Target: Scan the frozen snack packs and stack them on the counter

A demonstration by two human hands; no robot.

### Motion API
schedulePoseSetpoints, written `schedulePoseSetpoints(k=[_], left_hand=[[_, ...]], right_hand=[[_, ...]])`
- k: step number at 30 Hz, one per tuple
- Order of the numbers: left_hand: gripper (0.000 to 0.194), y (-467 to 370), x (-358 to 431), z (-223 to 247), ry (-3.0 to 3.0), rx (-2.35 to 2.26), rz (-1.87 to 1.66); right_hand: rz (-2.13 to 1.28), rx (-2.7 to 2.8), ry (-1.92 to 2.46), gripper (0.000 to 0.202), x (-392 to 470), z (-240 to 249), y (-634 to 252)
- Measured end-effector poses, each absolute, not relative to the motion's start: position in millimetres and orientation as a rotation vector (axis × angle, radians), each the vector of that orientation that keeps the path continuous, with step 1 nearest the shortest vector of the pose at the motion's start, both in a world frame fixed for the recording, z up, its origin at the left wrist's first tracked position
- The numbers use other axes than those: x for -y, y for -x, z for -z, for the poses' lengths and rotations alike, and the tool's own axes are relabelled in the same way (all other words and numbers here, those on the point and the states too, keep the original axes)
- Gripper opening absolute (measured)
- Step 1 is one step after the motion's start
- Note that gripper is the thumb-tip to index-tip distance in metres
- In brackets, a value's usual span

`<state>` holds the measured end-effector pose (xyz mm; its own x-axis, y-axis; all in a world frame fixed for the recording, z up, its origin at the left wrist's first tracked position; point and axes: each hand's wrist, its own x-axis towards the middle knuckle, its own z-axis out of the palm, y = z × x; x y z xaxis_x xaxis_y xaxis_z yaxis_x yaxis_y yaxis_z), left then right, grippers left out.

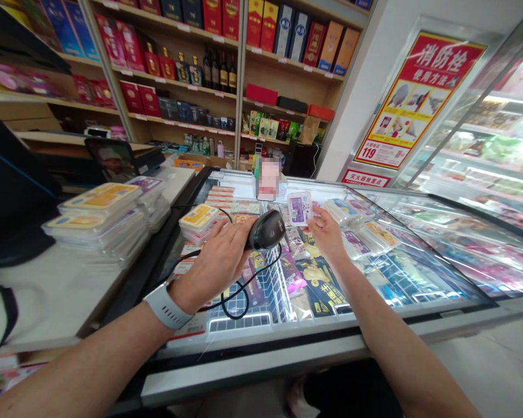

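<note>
Above the glass top of a chest freezer (pixel 253 334), my left hand (pixel 222 249) is closed round a black barcode scanner (pixel 268 230), its head pointing right. A black cable (pixel 244 284) loops beneath it over the glass. My right hand (pixel 325 229) pinches the edge of a clear plastic box with a purple label (pixel 300 209), held up close to the scanner's head. Left of my left hand lies a small stack of yellow-labelled boxes (pixel 199 219). More boxes with blue, purple and yellow labels (pixel 357 229) sit on the glass right of my right hand.
Stacked plastic boxes (pixel 100 217) stand on the white counter (pixel 65 302) at left, beside a dark monitor (pixel 13 186). A blurred-out upright panel (pixel 268 179) stands at the freezer's far edge. Shelves of bottles and gift boxes (pixel 192 64) line the back; a red poster (pixel 421 98) hangs right.
</note>
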<state>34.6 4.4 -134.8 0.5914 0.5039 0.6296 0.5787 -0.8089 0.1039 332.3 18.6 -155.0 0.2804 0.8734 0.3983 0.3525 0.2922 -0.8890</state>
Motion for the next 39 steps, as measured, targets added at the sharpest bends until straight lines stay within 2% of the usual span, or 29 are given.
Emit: schedulePoseSetpoints(k=[14, 23, 28, 35, 39], left_hand=[[0.056, -34, -1, 129, 2.707, 0.972, 0.970], [0.056, -36, 0, 129, 2.675, 0.898, 0.956], [0.052, -35, -1, 128, 2.668, 0.861, 0.989], [0.051, -33, -2, 129, 2.639, 0.855, 1.031], [0.052, -34, -3, 128, 2.627, 0.851, 1.030]], right_hand=[[-0.520, 1.265, 1.264, 0.057, -18, 152, -333], [-0.351, 1.185, 1.341, 0.040, -10, 140, -347], [-0.144, 1.196, 1.384, 0.038, 8, 139, -365], [0.442, 1.206, 1.685, 0.039, 56, 139, -397], [0.662, 1.273, 1.824, 0.040, 78, 148, -412]])
